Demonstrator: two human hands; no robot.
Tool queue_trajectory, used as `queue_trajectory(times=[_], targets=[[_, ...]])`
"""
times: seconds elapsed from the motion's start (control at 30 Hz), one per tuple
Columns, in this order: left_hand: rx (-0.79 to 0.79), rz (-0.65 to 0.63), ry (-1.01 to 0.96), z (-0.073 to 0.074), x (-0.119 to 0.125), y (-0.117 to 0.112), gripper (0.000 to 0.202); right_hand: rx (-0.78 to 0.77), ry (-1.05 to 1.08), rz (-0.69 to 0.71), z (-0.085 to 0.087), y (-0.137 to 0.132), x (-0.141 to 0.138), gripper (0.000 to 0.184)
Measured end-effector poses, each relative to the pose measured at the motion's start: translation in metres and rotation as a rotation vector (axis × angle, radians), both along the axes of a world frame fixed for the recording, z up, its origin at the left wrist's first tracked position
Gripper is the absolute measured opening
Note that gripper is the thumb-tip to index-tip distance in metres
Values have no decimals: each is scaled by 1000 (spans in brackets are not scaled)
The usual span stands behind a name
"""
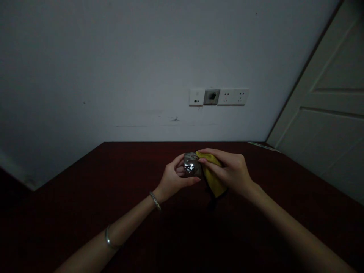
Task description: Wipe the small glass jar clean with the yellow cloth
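Observation:
My left hand is closed around a small, shiny, rounded object with a dark, glossy, crinkled-looking surface; its exact kind cannot be made out in the dim light. Between the thumb and fingers of my right hand is a yellow cloth with a dark edge, hanging down at an angle. The cloth's upper end meets the right side of the shiny object. Both hands are held close together above the dark red table.
The dark reddish table reaches back to a pale wall. Wall sockets sit above its far edge. A white panelled door stands at the right, and a thin strip lies near the table's back right corner.

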State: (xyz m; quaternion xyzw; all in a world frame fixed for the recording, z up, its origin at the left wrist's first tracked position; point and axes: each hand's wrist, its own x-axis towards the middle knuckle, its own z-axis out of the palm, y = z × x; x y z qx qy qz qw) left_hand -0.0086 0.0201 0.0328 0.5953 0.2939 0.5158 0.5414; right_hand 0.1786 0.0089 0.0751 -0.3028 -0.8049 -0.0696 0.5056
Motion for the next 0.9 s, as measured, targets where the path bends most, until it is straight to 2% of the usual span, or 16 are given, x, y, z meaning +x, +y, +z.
queue_trajectory(times=[0.2, 0.37, 0.43, 0.57, 0.67, 0.8, 0.9], targets=[[-21, 48, 13, -3, -1, 3, 73, 46, -44, 63, -1, -7, -8, 22], [-12, 102, 37, -5, -1, 5, 72, -8, -106, 123, 7, -13, -7, 20], [-16, 104, 44, -6, 0, 4, 74, -39, -100, 98, 11, -14, -3, 18], [-23, 73, 65, -5, 2, 0, 79, -68, -15, -39, 14, -9, 5, 18], [23, 35, 85, -3, 3, -2, 77, -134, 9, -62, 11, -4, 4, 18], [60, 26, 81, -4, 2, -2, 73, -162, 32, -16, 10, -7, -1, 17], [57, 16, 72, -5, 1, -1, 71, -156, -23, 76, 14, -12, -1, 19]])
